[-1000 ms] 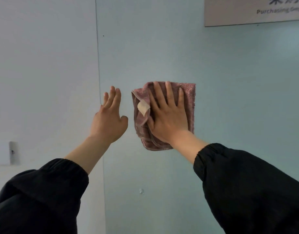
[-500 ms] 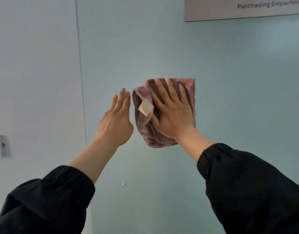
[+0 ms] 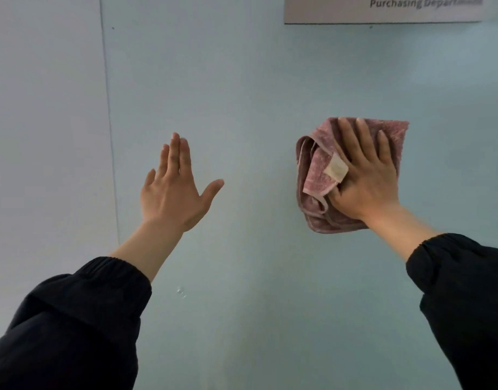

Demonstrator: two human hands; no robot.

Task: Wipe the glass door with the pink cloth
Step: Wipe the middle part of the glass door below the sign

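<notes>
Right hand (image 3: 366,187) flat, pressing folded pink cloth (image 3: 315,178) against glass door (image 3: 256,94); left hand (image 3: 173,192) left of cloth, grip open, empty.

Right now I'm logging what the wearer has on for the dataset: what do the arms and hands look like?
Both arms wear long black sleeves with gathered elastic cuffs, left sleeve and right sleeve. The forearms show bare past the cuffs. The left hand and right hand are bare: no gloves, rings or watch visible.

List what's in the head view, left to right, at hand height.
Pale wall panel → vertical door edge → left hand, open and empty → bare glass door → pink cloth → right hand pressed flat on it.
</notes>
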